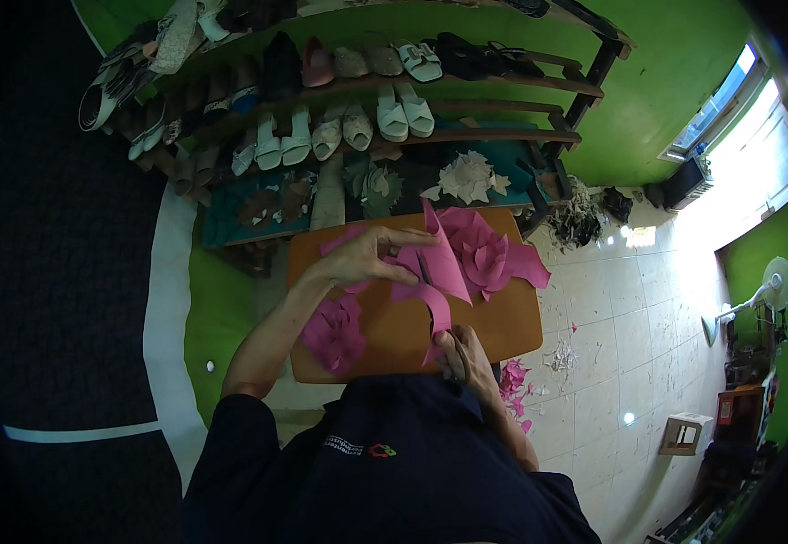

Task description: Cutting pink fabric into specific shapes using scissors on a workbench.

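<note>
Over a small brown table (385, 340), my left hand (357, 258) grips a pink sheet (446, 267), thumb and fingers closed around its left side. My right hand (471, 361) is wrapped round the handles of a pair of scissors (424, 267). The blades point away from me into the sheet, and a curved strip of pink bends over them, hiding their middle. Beyond the sheet to the right rests a layered pink flower (486, 260). Another pink flower shape (333, 335) lies at the table's left, near my left forearm.
A wooden shoe rack (493, 83) with several rows of shoes stands behind the table. Its low teal shelf bears a cream paper flower (469, 177) and a grey-green one (374, 189). Pink scraps (513, 385) litter the tiled floor at right. A white fan (761, 295) stands farther right.
</note>
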### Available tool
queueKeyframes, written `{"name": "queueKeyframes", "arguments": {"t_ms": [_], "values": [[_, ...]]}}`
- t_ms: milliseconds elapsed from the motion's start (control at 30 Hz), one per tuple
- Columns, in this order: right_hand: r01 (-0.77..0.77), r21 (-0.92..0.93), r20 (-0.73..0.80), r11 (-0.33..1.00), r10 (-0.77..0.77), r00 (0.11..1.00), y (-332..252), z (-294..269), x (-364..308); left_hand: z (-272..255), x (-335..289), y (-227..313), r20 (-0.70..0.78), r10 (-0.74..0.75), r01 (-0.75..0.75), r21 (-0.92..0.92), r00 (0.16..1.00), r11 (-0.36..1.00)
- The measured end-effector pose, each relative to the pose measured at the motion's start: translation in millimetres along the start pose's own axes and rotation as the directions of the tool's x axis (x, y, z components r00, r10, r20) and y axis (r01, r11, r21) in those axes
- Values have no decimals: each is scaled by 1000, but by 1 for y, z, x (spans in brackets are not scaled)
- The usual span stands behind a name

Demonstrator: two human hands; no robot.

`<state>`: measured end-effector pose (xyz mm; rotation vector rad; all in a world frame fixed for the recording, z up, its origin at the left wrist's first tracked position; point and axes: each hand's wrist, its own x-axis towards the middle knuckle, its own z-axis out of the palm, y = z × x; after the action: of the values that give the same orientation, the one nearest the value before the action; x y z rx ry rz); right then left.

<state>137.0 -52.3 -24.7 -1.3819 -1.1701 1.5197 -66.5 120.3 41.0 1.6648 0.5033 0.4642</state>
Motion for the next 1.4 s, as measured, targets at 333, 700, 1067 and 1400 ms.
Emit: {"name": "queueKeyframes", "arguments": {"t_ms": [333,700,1067,1400], "values": [[2,14,-74,1000,-1,997,-2,5,1,2,-2,6,13,-50,49,38,999,998],[6,3,-71,1000,-5,997,1,5,4,7,-4,-9,-102,-2,5,32,995,999],[15,98,-188,995,4,982,-12,14,-3,17,-6,-10,-180,-30,-8,-209,983,978],[-21,3,-61,1000,21,998,-10,-5,-7,3,-13,-10,-193,-123,62,-293,973,954]]}}
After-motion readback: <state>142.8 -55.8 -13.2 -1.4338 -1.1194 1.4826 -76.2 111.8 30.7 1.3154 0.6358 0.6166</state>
